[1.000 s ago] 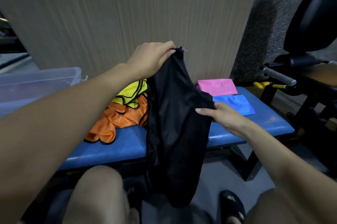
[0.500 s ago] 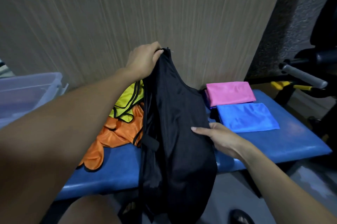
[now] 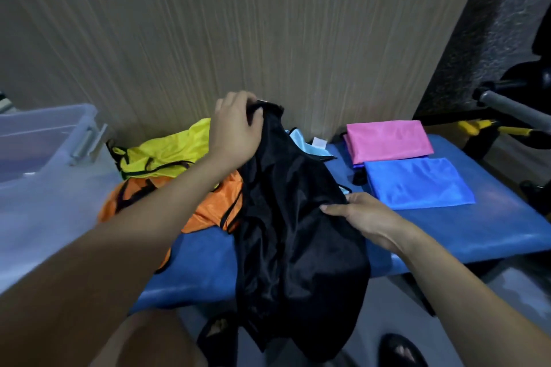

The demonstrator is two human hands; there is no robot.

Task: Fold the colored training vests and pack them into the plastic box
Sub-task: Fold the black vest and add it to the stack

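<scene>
Gripping black vest (image 3: 292,235), both hands.

You worked in dim, soft light; a faint sheen lay on the blue bench pad (image 3: 492,235). Wide-angle distortion bent the edges, and the frame's corners looked blurred.

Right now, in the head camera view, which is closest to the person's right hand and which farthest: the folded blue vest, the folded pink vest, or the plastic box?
From the right hand:
1. Folded blue vest, just beyond it to the right on the bench.
2. Folded pink vest, behind the blue one, nearer the wall.
3. Plastic box, far across at the left, past the vest pile.
</scene>
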